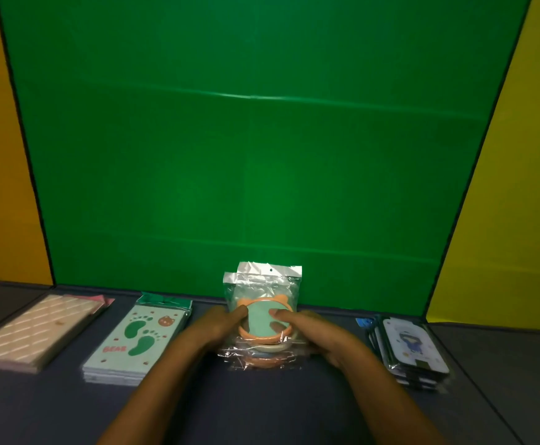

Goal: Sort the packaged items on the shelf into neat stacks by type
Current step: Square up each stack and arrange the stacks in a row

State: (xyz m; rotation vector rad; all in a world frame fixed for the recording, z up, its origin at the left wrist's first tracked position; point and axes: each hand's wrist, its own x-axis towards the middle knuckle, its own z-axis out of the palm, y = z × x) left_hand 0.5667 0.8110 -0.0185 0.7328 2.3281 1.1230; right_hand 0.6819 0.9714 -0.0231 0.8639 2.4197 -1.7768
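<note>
Both hands — round packets

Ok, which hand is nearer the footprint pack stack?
Left. The left hand grips the bagged mirror stack right beside the footprint pack stack; the right hand grips the mirrors' far side.

Four stacks of packaged items, two hands

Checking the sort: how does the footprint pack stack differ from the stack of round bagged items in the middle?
The footprint pack stack is rectangular, flat and untouched; the round-item stack is in crinkly clear bags, with the left hand and right hand gripping its sides. Footprint packs align squarely; the bags' tops sit offset. Both rest on the shelf.
</note>
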